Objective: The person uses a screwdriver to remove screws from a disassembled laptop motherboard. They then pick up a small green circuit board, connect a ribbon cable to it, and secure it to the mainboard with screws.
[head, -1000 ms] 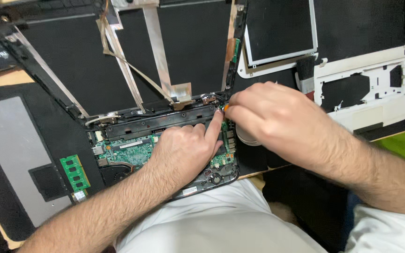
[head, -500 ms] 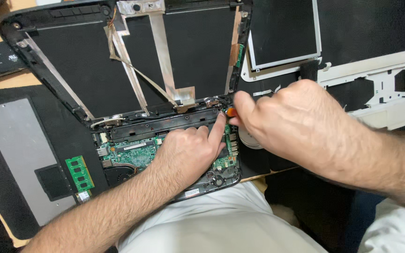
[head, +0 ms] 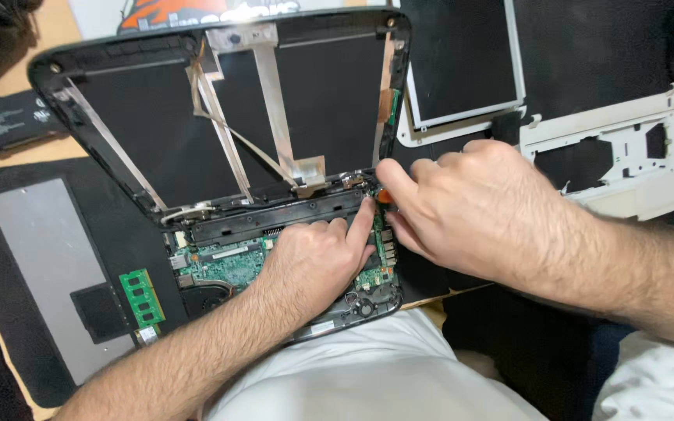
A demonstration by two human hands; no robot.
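Observation:
A small opened laptop (head: 196, 140) rests on my lap, its empty lid shell upright with silver foil strips and cables inside. The green circuit board (head: 228, 269) of the base lies bare. My left hand (head: 317, 261) presses flat on the board, index finger stretched toward the right hinge (head: 356, 181). My right hand (head: 477, 206) is curled around an orange-handled tool (head: 384, 197), probably a screwdriver, with its tip at that hinge. Most of the tool is hidden by my fingers.
A green memory module (head: 142, 298) lies on a black mat with a grey panel (head: 48, 265) at left. A white screen bezel (head: 462, 117) and white palm-rest frame (head: 626, 168) lie at the back right. A black battery (head: 1, 129) sits far left.
The view has shifted slightly, so the laptop sits lower and more centred. Both hands stay at the right hinge, the right hand a little lower than before.

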